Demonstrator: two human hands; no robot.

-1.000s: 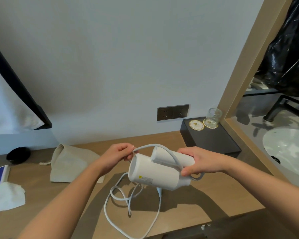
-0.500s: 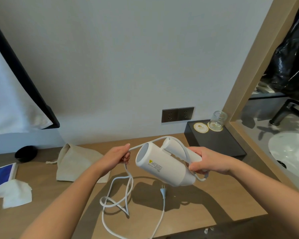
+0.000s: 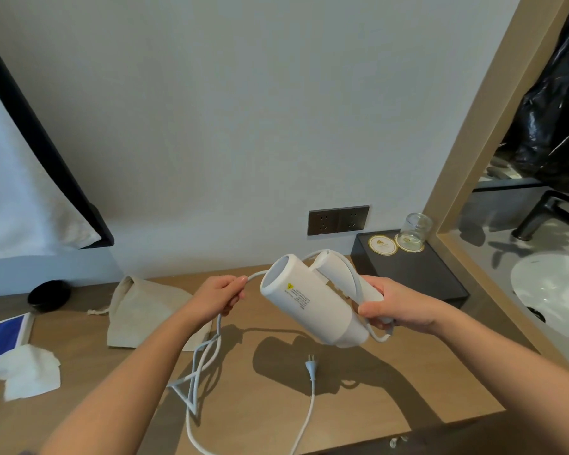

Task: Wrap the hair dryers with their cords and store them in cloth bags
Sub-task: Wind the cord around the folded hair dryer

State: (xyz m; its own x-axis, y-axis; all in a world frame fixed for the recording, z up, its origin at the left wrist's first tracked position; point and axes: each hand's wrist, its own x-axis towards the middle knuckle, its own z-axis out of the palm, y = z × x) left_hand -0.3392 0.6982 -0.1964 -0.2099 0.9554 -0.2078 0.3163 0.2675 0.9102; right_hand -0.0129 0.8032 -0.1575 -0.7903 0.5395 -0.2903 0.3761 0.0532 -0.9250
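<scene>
1. Above the surface [image 3: 358, 408], my right grip [image 3: 398, 307] is closed round the hair dryer [image 3: 309, 303] handle, so it will not wobble.
2. My left grip [image 3: 219, 295] pinches the cord [image 3: 255, 275] tight, ready to wind it round.
3. On the surface lie the loose plug [image 3: 310, 366] and the cloth bag [image 3: 142, 310], waiting.

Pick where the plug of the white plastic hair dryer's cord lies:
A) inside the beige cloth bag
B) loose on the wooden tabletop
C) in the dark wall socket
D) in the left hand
B: the white two-pin plug lies free on the wooden tabletop, while the left hand grips the white cord higher up and the right hand holds the white plastic hair dryer.
</scene>
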